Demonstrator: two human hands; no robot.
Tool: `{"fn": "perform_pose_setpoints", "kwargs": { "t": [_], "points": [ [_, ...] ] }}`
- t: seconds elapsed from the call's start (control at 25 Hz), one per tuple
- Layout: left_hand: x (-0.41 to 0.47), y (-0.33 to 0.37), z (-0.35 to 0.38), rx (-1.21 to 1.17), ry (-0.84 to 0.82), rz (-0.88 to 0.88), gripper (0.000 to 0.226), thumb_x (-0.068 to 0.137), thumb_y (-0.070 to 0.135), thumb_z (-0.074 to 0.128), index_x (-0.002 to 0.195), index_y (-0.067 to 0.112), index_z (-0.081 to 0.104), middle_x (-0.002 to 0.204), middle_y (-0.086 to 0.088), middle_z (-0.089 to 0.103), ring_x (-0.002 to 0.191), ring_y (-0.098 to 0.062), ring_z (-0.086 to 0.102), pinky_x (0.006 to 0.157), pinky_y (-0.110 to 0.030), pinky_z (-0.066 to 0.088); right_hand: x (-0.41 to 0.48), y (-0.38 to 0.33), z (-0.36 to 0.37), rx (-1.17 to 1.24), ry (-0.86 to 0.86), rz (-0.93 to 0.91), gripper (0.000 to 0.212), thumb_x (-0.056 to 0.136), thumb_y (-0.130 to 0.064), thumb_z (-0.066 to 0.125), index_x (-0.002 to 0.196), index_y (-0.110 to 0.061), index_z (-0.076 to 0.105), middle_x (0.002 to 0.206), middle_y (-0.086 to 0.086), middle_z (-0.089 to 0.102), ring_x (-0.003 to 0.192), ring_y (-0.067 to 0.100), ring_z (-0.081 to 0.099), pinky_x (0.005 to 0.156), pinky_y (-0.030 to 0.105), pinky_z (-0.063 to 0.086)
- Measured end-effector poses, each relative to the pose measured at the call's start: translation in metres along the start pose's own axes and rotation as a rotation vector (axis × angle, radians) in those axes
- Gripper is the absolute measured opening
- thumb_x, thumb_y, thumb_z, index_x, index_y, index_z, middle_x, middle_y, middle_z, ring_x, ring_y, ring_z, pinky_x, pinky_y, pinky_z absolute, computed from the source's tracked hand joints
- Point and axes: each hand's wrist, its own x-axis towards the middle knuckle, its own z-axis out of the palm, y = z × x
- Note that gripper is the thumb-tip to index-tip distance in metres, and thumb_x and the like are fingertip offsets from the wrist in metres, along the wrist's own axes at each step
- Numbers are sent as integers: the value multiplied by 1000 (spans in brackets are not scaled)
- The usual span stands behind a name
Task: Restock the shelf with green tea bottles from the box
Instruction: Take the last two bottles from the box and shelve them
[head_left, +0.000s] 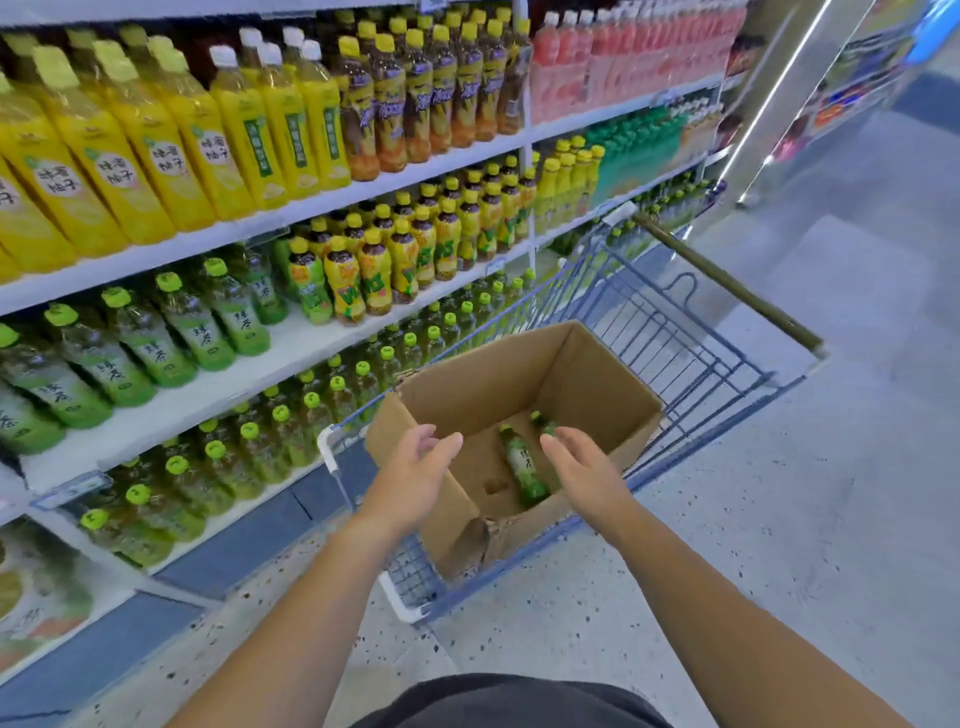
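An open cardboard box sits in a blue wire shopping cart. Two green tea bottles lie on the box floor: one in full view, the other partly hidden behind my right hand. My left hand hovers over the box's near left wall, fingers relaxed, holding nothing. My right hand reaches into the box just right of the bottles, fingers extended and empty. Green tea bottles stand in a row on the shelf at left, with bare white shelf board in front of them.
Above are shelves of yellow honey-citrus drinks and lemon tea. The shelf below the green tea row holds many green-capped bottles. The cart's handle points away, and speckled aisle floor lies to the right.
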Motion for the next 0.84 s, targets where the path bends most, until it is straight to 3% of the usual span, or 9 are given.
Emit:
{"fn": "perform_pose_setpoints", "kwargs": {
  "t": [0.16,0.4,0.56,0.84],
  "points": [
    [-2,6,69,-22,-5,-6,64,98,56,55,151,23,40,134,11,50,118,-9,46,90,-29,38,6,30,-66,-70,-30,-7,67,96,-65,46,151,-27,41,139,-6,54,118,13,50,96,32,38],
    [17,5,114,32,20,-48,70,94,62,55,150,23,42,134,8,53,114,-10,51,93,-30,38,35,54,-112,-119,-61,66,65,97,-64,45,151,-28,40,139,-6,52,112,12,47,98,35,41],
    [57,-3,139,69,3,-111,91,75,79,48,149,27,42,128,15,51,113,-7,50,91,-30,37,77,63,-127,-185,-88,130,63,99,-61,45,152,-28,39,145,-3,51,113,11,46,100,35,39],
    [155,-25,164,113,-46,-251,79,89,70,52,153,25,36,147,5,51,118,-10,51,94,-31,39,180,68,-140,-360,-212,170,67,98,-64,43,154,-28,35,149,-2,49,121,14,48,96,31,35]
  ]
}}
